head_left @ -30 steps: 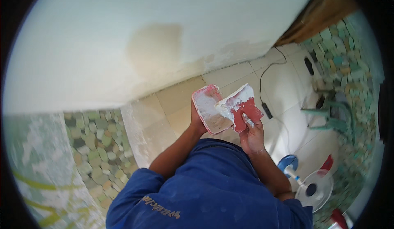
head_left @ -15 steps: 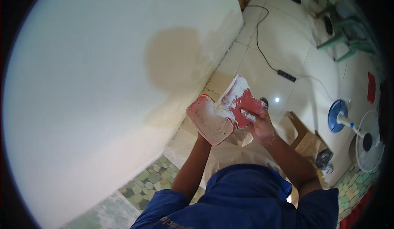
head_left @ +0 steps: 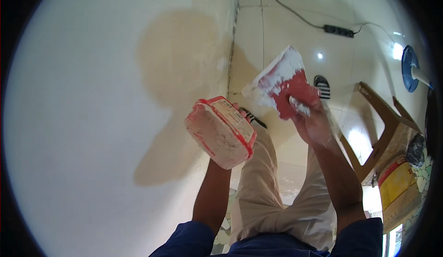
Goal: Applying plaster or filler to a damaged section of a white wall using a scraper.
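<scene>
White filler loads the red spreader (head_left: 287, 87) gripped in my right hand (head_left: 314, 121), my left hand (head_left: 237, 118) clasps the tub (head_left: 220, 131), and the wall's tan patch (head_left: 177, 72) looks unfinished.

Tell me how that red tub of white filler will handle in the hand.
The red tub looks nearly full, so probably heavy for its size. Paste smears its rim, so likely slippery. The left hand holds it tilted from behind; the thick paste seems unlikely to spill.

Left grip (head_left: 240, 112): clasps red-rimmed tub (head_left: 220, 132) of white filler, tilted. Right grip (head_left: 316, 118): clasps red scraper (head_left: 282, 82), blade coated white. Adjacent: white wall (head_left: 92, 118) with tan patch (head_left: 177, 72). Floor: power strip (head_left: 339, 30), wooden stool (head_left: 376, 123), blue fan base (head_left: 408, 68).
</scene>
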A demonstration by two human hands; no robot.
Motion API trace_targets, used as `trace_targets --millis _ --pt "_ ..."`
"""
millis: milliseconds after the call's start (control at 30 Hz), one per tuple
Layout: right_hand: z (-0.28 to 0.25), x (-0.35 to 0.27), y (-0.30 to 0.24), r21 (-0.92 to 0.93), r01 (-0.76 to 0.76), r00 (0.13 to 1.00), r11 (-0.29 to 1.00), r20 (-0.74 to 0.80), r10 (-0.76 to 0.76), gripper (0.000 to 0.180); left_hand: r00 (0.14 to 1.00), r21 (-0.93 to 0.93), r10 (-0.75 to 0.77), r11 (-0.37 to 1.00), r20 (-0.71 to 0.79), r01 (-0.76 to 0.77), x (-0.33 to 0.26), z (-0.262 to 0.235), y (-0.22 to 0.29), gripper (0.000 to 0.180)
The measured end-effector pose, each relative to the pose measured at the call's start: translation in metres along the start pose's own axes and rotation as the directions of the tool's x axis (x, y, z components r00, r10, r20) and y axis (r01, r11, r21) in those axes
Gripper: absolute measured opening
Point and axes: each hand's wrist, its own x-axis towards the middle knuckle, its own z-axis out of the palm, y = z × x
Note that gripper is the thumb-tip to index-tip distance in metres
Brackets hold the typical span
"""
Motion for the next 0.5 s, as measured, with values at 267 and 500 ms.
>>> trace_targets --millis 267,500 --pt "-0.023 0.102 0.205 -0.16 0.071 0.982 0.985 -0.159 -0.097 0.026 0.999 0.166 0.053 0.985 -0.001 -0.053 -0.096 -0.053 0.042 0.068" --pt "0.07 0.208 0.301 -0.619 0.287 0.599 0.731 -0.479 -0.641 0.019 0.979 0.069 -0.086 0.993 -0.184 0.1 -0.136 -0.027 0.064 0.081"
